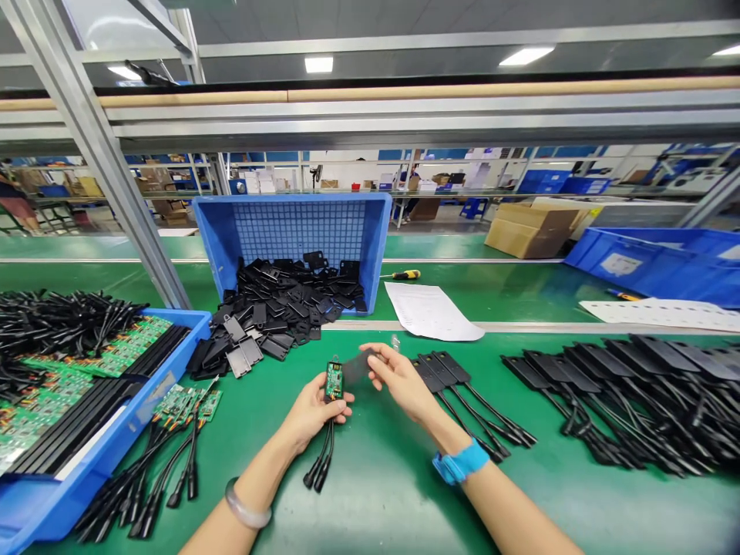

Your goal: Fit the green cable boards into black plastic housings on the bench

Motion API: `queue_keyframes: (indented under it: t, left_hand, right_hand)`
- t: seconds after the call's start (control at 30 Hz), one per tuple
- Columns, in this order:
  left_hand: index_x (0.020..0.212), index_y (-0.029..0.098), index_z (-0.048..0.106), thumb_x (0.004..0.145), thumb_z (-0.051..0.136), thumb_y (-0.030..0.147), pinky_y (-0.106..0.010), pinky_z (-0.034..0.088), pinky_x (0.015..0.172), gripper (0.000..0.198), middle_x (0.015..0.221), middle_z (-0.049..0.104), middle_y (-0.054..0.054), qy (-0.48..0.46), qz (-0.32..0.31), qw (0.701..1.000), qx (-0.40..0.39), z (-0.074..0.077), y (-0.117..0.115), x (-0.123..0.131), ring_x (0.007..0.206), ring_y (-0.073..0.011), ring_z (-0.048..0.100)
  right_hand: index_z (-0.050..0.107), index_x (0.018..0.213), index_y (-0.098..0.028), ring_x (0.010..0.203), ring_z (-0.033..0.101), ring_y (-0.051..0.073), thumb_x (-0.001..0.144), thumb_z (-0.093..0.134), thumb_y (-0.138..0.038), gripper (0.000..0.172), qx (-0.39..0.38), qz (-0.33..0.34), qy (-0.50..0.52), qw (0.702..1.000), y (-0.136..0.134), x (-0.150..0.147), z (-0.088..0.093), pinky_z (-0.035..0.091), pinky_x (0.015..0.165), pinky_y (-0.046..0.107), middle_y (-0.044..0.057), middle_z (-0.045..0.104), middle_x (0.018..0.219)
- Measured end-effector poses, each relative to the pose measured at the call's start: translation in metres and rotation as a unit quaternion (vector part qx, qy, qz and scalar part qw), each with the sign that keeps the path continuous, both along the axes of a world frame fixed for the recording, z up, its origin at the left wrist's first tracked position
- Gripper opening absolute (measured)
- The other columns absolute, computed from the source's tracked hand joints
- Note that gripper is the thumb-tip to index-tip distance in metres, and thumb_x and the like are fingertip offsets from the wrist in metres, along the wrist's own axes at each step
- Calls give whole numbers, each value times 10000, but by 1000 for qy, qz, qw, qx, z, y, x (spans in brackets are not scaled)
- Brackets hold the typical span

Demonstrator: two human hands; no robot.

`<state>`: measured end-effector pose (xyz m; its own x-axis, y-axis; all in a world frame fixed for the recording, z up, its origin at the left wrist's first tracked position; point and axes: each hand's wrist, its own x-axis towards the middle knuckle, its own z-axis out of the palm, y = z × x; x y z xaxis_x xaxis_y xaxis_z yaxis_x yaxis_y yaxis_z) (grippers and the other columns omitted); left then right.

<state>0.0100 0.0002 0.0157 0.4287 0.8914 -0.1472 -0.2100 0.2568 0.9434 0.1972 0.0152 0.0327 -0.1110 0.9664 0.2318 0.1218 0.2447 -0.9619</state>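
Over the middle of a green bench [370, 512], a person's left hand [315, 410] is gripping a small circuit board [334, 379], its long axis pointing toward the bench's far edge, its black cables [325, 455] trailing toward the near edge. Just right of the board, a dark plate [357, 367] is extending crosswise, blurring too much to show contact; the right hand [398, 376] is pinching its right end.
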Motion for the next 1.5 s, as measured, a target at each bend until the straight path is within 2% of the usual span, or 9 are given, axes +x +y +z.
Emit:
queue_keyframes:
  t: [0.2,0.5,0.7,0.83,0.97,1.03,1.17,1.33,1.5]
  left_hand:
    - [1019,146,545,536,830,214,-222,470,565,566,772,637,-22,2,-56,998,13,4,-2,3,653,-137,611]
    - [1135,147,521,596,818,273,-228,484,604,628,935,650,-89,38,-96,995,13,1,-4,4,708,-142,637]
    - [1023,124,568,697,729,394,-220,494,556,453,978,638,-130,80,-80,991,73,-1,-4,5,735,-172,651]
    - [1038,125,576,703,722,396,-251,530,620,455,982,640,-126,80,-90,990,69,-2,-5,4,770,-188,663]
    - [1046,113,563,701,722,410,-256,526,599,483,856,658,-98,85,-76,992,56,-2,-6,7,655,-162,654]
    - [1111,119,543,682,746,387,-263,526,633,545,909,659,-104,68,-54,995,48,-3,-6,9,672,-156,651]
    - [1383,226,324,636,801,268,-263,488,792,887,1186,588,-122,-24,-93,995,32,-4,-7,9,939,-189,628]
    - [1463,228,95,685,770,320,-327,458,879,1034,1371,430,-197,13,-150,988,28,-7,-8,3,1127,-243,542]
    - [1423,214,242,724,719,371,-322,500,775,861,1324,467,-202,73,-101,989,76,-4,-4,1,1034,-235,580]
  right_hand:
    - [529,883,-187,502,440,102,780,601,-470,309,-33,22,57,998,-13,-15,-14,344,448,209,-39,501,642]
    - [588,856,-188,655,521,139,802,568,-328,151,66,-74,-39,994,-15,-20,-20,440,587,257,20,543,813]
    - [502,908,-193,531,493,109,811,526,-531,353,-62,-17,73,995,-15,-25,-22,406,470,224,-2,531,770]
    - [496,710,-178,489,410,101,825,478,-622,459,-101,44,80,991,-14,-26,-24,338,473,214,-49,442,551]
    - [503,698,-179,498,419,121,859,420,-610,468,-93,2,20,995,-13,-28,-27,354,495,234,-48,417,535]
    - [580,869,-149,629,513,168,906,385,-520,421,-37,-44,-81,995,-17,-32,-25,427,599,278,10,521,667]
    - [390,1336,-57,973,513,251,903,481,-317,514,76,-78,-348,931,-28,-39,-11,435,847,361,155,528,1082]
    - [398,1349,-52,925,522,266,898,438,-139,462,50,-126,-561,816,-28,-19,4,441,796,366,167,542,1035]
    - [508,1250,-34,903,515,316,870,400,-34,395,-3,-231,-672,703,-26,4,5,412,732,415,197,558,989]
